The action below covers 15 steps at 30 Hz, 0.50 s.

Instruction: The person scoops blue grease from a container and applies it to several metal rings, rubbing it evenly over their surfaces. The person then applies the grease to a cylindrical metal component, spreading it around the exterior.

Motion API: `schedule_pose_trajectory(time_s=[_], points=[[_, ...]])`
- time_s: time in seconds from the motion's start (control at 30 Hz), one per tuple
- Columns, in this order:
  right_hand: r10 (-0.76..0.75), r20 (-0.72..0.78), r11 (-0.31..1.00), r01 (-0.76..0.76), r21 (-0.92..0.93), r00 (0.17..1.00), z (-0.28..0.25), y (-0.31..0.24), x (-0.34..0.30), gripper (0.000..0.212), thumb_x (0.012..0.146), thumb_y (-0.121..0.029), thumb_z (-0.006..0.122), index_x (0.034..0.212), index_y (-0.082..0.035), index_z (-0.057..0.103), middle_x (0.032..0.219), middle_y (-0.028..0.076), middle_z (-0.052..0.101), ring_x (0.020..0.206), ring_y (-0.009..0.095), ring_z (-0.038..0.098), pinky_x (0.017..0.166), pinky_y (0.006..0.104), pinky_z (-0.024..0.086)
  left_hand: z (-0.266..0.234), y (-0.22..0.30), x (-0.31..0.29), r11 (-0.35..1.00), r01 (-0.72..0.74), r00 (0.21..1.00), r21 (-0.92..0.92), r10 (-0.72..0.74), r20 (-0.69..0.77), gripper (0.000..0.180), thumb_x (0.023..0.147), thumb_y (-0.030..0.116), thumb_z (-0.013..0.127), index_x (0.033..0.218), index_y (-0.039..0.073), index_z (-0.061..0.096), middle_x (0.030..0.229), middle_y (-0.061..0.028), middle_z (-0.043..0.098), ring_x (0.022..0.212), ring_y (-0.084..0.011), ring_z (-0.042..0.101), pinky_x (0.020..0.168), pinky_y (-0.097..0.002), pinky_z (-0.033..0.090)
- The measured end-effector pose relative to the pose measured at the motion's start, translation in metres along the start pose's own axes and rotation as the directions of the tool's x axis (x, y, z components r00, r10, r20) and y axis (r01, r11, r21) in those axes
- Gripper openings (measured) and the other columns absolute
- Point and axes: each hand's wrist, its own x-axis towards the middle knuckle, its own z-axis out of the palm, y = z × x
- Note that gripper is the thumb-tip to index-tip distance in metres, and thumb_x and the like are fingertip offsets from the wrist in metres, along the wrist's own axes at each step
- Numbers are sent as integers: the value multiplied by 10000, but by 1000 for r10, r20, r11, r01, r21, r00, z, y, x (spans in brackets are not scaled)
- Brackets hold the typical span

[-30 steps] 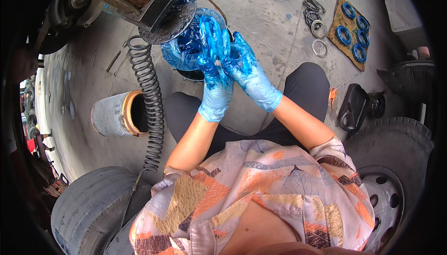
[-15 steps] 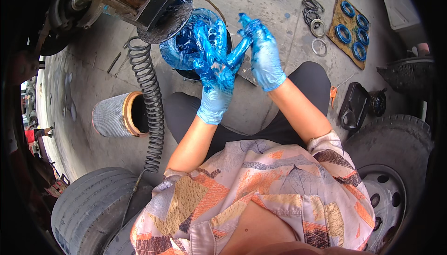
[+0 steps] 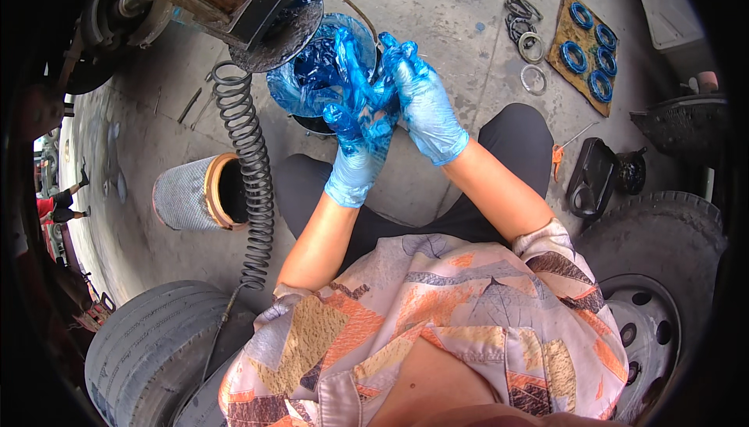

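Observation:
Both my hands wear blue gloves smeared with dark blue grease, and they meet over the near right rim of a bucket [image 3: 285, 88] lined with clear plastic and holding blue grease. My left hand [image 3: 359, 127] has its thumb and a forefinger stretched apart, palm toward my right hand. My right hand [image 3: 421, 92] curls around the other gloved fingers of the left. Grease and overlapping fingers hide part of that contact. No separate object shows between the hands.
A greasy metal beam with a round plate [image 3: 281, 33] overhangs the bucket. A black coiled hose [image 3: 253, 154] hangs beside a cylindrical filter [image 3: 191, 193]. Blue-greased rings lie on a cardboard sheet [image 3: 566, 76], near bare rings [image 3: 533, 80]. Tyres [image 3: 148, 349] flank me.
My right hand has moved left and closer in against my left hand. The left fingers have drawn together slightly, and the left wrist has shifted a little left.

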Motion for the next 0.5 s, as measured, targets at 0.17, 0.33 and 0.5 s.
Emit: schedule_pose_trajectory(time_s=[0.17,0.33,0.5], points=[[-367,-58,904,341,-256,928,-13,-29,18,338,1033,-233,473,1257,-9,592,1296,140,599,1108,164,558,1012,315,404,0,9,-1,998,-14,1000,-59,15,26,1083,766,876,366,1572,215,71,1527,-132,357,1388,-231,364,1160,-379,255],[-346,365,524,501,-689,864,4,-10,-15,682,950,-282,608,1466,40,299,1552,276,226,1466,408,147,1204,466,25,-10,5,-2,998,64,998,-26,-64,25,1036,824,831,315,1567,145,93,1582,-108,224,1428,-248,282,1163,-415,251],[-278,341,688,434,-582,898,16,-10,-11,621,965,-203,575,1468,40,304,1504,212,357,1435,324,268,1211,439,14,-35,-15,-8,932,3,993,362,-45,105,947,910,742,258,1552,59,120,1578,-155,211,1441,-266,243,1165,-399,234]])
